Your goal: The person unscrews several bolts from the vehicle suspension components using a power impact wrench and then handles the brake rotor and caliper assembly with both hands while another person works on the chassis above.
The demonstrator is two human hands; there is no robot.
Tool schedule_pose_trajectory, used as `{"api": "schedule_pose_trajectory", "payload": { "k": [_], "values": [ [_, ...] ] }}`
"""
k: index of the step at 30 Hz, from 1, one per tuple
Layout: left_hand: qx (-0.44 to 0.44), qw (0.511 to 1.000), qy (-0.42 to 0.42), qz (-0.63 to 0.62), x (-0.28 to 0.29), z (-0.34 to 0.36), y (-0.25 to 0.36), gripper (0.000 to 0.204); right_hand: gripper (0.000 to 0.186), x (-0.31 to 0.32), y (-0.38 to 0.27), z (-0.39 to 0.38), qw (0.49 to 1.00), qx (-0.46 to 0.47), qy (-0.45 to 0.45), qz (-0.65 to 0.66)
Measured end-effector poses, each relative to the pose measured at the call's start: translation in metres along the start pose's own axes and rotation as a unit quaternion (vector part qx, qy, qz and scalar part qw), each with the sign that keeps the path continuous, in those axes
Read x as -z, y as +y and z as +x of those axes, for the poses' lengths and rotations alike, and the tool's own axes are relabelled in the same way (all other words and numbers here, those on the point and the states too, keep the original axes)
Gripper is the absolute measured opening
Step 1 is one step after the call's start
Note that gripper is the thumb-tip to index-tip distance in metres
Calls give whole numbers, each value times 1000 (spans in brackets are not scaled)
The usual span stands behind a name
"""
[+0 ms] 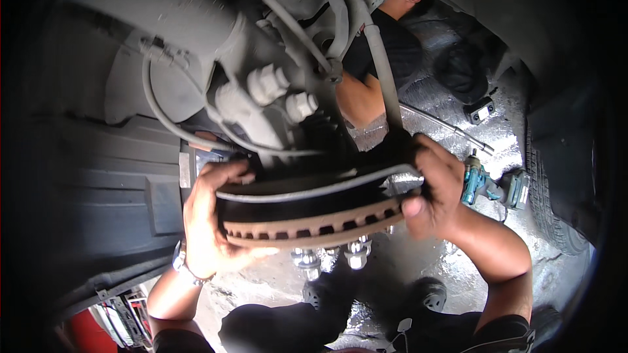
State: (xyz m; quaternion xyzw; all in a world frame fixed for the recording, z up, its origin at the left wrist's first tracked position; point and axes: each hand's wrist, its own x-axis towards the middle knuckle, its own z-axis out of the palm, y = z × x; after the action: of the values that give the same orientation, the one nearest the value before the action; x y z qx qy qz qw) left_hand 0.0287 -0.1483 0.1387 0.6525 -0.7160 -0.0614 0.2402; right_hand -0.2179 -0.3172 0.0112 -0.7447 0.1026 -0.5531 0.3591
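A vented brake disc with a rust-brown rim lies between my two hands. Just beyond it runs the thin, bent silver edge of a dust shield. My left hand wraps round the left end, its fingers curled over the shield side. At the opposite end my right hand is closed, thumb against the disc's rim and fingers over the shield's edge. Wheel studs with nuts stick out on the near side of the disc. Beyond, the blurred strut carries two large bolts; the hub's centre is hidden.
A drive shaft or rod slopes down behind the disc, and a brake hose loops at left. Dark wheel-arch lining walls the left. A co-worker is beyond. Rightward lie a long bar, a teal impact wrench and a tyre.
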Motion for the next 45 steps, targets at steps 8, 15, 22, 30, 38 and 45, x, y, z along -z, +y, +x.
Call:
{"api": "schedule_pose_trajectory", "payload": {
  "k": [8, 15, 22, 30, 38, 45],
  "values": [
    [-43, 996, 56, 51, -2, 9, 14, 79, 56, 1, -9, 0, 996, -67, 0, -52],
    [8, 997, 77, 3, -5, 1, 18, 76, 45, -3, -8, -1, 996, -40, 30, -75],
    [-13, 990, 121, -69, -6, -4, 10, 72, 39, 0, -14, -3, 991, -93, 30, -87],
    [174, 852, 54, -490, -9, 28, -98, 45, 57, 1, -12, -6, 985, -87, 50, -143],
    [278, 835, -16, -475, -111, 70, -214, 52, 71, 1, -9, -10, 982, -155, 13, -109],
    [221, 962, 45, -156, -156, 145, -232, 44, 71, 4, -9, -8, 987, -118, 4, -111]
  ]
}}
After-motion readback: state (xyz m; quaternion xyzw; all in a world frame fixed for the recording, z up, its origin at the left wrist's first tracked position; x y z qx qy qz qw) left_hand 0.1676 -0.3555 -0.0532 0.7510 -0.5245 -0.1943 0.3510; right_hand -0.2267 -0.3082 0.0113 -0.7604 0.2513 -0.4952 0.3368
